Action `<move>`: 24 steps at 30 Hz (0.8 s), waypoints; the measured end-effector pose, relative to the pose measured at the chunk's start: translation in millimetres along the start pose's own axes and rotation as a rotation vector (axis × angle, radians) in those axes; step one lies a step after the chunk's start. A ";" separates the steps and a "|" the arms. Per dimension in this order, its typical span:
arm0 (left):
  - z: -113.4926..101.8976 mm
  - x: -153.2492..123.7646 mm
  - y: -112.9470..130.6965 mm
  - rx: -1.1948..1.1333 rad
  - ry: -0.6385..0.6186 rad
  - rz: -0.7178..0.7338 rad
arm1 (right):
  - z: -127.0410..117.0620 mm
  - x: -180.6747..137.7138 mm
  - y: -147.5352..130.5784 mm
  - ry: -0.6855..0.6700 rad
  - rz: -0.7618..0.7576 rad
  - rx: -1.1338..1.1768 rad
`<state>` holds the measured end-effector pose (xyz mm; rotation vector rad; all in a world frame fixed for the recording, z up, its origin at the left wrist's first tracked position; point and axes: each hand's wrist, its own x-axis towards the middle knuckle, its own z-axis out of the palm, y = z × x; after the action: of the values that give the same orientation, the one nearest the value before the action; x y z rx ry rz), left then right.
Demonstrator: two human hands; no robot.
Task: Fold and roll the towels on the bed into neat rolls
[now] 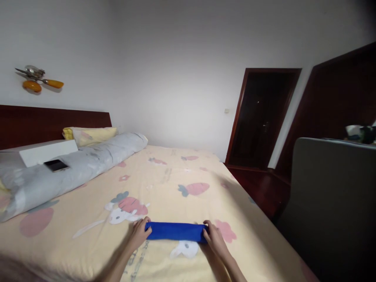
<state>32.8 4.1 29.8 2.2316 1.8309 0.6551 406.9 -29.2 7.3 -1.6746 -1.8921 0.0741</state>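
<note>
A blue cloth (175, 231), folded or rolled into a long narrow strip, lies across the near part of the bed (164, 184). My left hand (139, 234) is closed on its left end. My right hand (214, 236) is closed on its right end. Both hands rest on the pale yellow sheet printed with cartoon rabbits and strawberries.
A long grey bolster (73, 168) lies along the headboard side with a phone (56, 165) on it and a white box (44, 152) behind. A yellow pillow (91, 135) sits further back. A grey chair back (331, 203) stands at right, before dark wooden doors (261, 117).
</note>
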 end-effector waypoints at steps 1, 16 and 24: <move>3.2 1.7 1.1 0.029 0.003 -0.043 | 6.0 4.8 1.5 0.021 0.015 -0.069; 74.1 11.7 66.3 0.183 -0.020 0.490 | 65.0 19.3 -92.7 -0.111 -0.364 -0.080; 36.8 -4.9 10.5 0.240 -0.059 0.404 | 31.0 2.6 -31.5 -0.204 -0.285 -0.135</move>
<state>57.7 2.0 0.4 2.7826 1.5096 0.4379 364.6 -22.5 -3.7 -1.5121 -2.3181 0.0020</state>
